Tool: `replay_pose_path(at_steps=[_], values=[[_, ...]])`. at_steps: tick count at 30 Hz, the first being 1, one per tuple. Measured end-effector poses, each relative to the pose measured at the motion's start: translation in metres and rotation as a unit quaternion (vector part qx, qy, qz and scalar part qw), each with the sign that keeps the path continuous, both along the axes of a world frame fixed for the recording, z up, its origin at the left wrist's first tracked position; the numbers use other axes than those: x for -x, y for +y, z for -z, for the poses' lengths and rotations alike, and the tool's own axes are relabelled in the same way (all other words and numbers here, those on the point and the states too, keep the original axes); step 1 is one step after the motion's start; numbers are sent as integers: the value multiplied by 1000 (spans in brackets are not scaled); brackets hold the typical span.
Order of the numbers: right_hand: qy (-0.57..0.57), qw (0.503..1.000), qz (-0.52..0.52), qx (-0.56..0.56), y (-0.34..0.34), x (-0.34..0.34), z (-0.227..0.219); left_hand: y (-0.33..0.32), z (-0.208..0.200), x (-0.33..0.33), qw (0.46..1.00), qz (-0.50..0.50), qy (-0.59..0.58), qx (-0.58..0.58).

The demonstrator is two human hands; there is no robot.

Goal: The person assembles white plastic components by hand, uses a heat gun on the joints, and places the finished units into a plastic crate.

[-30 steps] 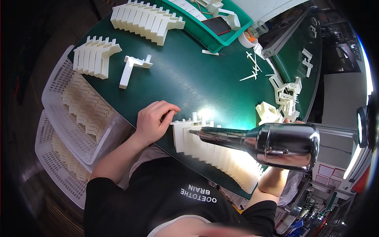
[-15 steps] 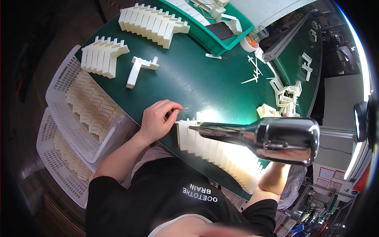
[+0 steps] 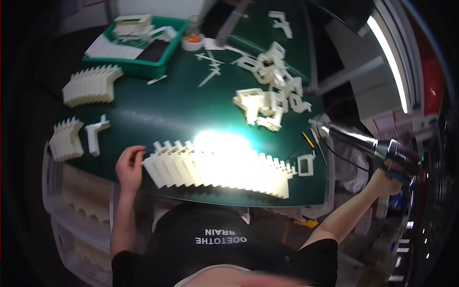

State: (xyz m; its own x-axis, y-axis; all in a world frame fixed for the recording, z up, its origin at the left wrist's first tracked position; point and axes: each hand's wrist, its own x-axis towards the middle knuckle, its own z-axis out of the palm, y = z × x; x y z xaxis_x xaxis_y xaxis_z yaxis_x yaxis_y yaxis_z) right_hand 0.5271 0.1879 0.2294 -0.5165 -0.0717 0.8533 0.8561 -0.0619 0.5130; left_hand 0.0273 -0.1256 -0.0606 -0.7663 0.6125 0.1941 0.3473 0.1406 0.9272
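My left hand (image 3: 130, 165) is beside the left end of a long row of white plastic parts (image 3: 165, 167) at the table's near edge. Its fingers are loosely bent, the thumb a little apart, and nothing shows between them. Out past the right edge of the table, my right hand (image 3: 388, 182) grips a shiny metal tool (image 3: 366, 143) with a long tapered nose. That nose points left toward the table, and the tool body partly hides the fingers. Glare washes out the middle of the row. A small white frame (image 3: 305, 165) stands at its right end.
Two shorter rows of white parts (image 3: 91, 87) (image 3: 67, 139) and a single white bracket (image 3: 96, 135) are at the left. A green bin (image 3: 160, 67) stands at the back. White frames (image 3: 275, 71) lie piled at right, near a yellow-black tool (image 3: 308, 139). White crates (image 3: 57, 193) stand lower left.
My right hand has swung the metal tool away from the row, out to the right beyond the table edge. The view has turned; my left hand remains near the row's left end.
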Motion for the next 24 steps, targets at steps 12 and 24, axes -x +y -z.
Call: replay_pose_path(at_steps=[12,24], values=[[308,836,70,449,157,-111,52,-8,10,3,993,-99,-8,-70],[137,586,49,797,259,-36,183,88,-79,-194,698,658,-239,152]])
